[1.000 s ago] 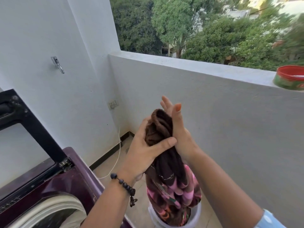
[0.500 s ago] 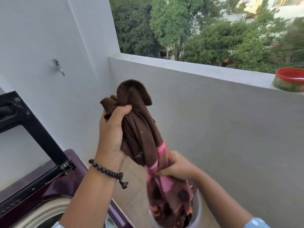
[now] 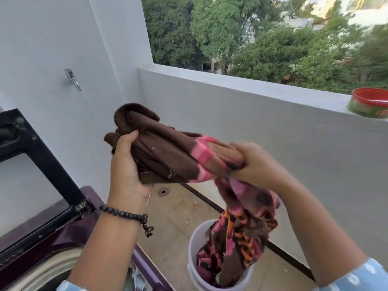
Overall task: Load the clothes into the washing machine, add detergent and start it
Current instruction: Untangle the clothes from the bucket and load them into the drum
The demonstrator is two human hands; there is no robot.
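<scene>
Head view, looking down over a balcony corner. Both hands are on one big brown and pink towel (image 3: 168, 156), bunched up like a rope and stretched between them in mid-air. The left hand (image 3: 126, 164) has its fingers curled round the dark brown end, thumb on top, so that grip is closed tight on the fabric, with a fuzzy brown fold sticking up just above it. There's a black bead bracelet (image 3: 126, 215) on that wrist. The right hand (image 3: 256, 164) is clamped on the pink-striped middle part, fist closed around it, a bit blurry. From under the right hand the rest of the towel hangs straight down, and its orange and pink patterned tail is inside the white bucket (image 3: 193, 248) on the tiled floor (image 3: 178, 217).

The washing machine (image 3: 63, 234) is bottom left, purple top, with its dark lid (image 3: 42, 160) standing open and the pale drum rim showing below the left forearm. The towel is up and to the right of it, not over the drum.

A red and green tub (image 3: 369, 101) sits on the parapet wall (image 3: 252, 97) far right, a metal tap (image 3: 72, 79) is on the left wall, and a floor drain (image 3: 163, 192) shows just under the towel.
</scene>
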